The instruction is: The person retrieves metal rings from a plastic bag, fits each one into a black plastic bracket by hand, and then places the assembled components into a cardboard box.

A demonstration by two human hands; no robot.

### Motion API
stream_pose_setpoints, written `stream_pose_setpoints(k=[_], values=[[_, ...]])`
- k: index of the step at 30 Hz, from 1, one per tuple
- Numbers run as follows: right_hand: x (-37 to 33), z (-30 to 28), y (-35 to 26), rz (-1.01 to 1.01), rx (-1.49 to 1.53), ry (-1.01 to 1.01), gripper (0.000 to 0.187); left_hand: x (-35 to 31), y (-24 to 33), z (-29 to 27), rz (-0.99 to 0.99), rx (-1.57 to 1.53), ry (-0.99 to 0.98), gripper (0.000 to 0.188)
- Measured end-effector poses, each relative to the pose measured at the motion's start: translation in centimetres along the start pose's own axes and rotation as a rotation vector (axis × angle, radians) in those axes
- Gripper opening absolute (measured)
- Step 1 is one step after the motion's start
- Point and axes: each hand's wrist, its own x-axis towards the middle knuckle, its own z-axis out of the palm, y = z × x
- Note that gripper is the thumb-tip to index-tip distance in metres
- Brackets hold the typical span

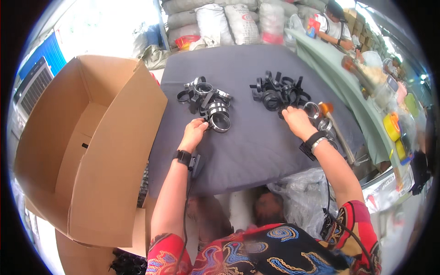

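Observation:
A loose pile of black and silver ring-shaped parts lies on the left half of the grey cloth-covered table. At its near edge the fingers of my left hand are closed on the side of a black-and-silver ring; the exact spot they pinch is partly hidden. On the right half sits a second pile, mostly black ring-shaped parts with short tabs. My right hand reaches its near side, fingers pinched on a small black piece, mostly covered by the hand. Silver rings lie beside that hand.
A hammer with an orange head rests right of my right wrist. On the left stands a large open cardboard box. Another person works at a green-covered table cluttered with tape rolls. Stacked sacks line the back.

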Motion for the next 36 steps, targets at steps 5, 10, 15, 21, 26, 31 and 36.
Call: stream_pose_setpoints(k=[5,10,15,21,26,31,36], values=[[-0.4,-3.4,1.8,0.150,0.437,0.146,0.017,4.8,-0.5,2.2,-0.092,0.072,-0.031,0.034],[-0.1,-5.6,3.3,0.427,1.026,0.084,0.022,2.7,4.7,4.0,-0.022,0.727,0.248,0.033],[-2.5,-9.2,0.9,0.617,1.495,-0.063,0.024,-4.5,9.7,6.5,0.617,0.442,0.122,0.040],[-6.1,-9.5,-6.0,0.523,1.970,-0.253,0.027,-13.1,11.2,7.1,0.432,0.158,-0.451,0.034],[-10.0,-8.0,-6.5,0.448,1.455,-0.038,0.033,-18.1,8.8,6.2,0.027,-0.151,-0.507,0.019],[-15.1,-7.0,-0.7,0.782,0.351,-0.092,0.038,-21.1,4.9,2.9,-0.181,-0.452,-0.100,0.025],[-18.2,-5.5,2.4,0.910,0.203,-0.200,0.057,-22.5,3.7,2.4,-0.201,-0.445,-0.008,0.025]])
